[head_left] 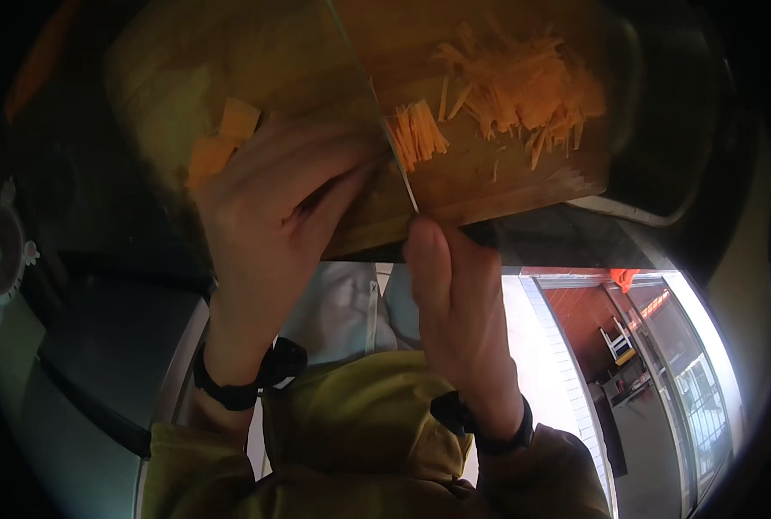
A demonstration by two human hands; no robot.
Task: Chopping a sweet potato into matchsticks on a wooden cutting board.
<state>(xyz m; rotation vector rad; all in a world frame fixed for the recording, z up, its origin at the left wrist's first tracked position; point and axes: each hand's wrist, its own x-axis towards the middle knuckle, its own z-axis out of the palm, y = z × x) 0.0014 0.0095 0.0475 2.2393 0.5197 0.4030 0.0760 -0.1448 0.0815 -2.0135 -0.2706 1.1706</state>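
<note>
A kitchen knife (404,180) stands edge-on across a wooden cutting board (377,229), its spine showing as a thin pale line. My right hand (459,285) is closed round its near end, and the handle is hidden by the fingers. Left of the blade, my left hand (273,199) presses curled fingers down on carrot slices (239,119), which stick out past its far-left side; what lies under the fingertips is hidden. Thin carrot strips (418,136) lie side by side against the blade's right face. A larger loose heap of carrot shreds (533,86) covers the board's right part.
The board sits on a dark counter, whose front edge (567,242) runs just below it. A pale-rimmed dark basin or tray (662,216) lies at the board's right. Below left is a dark grey cabinet or appliance (117,337). A glass door (697,389) stands lower right.
</note>
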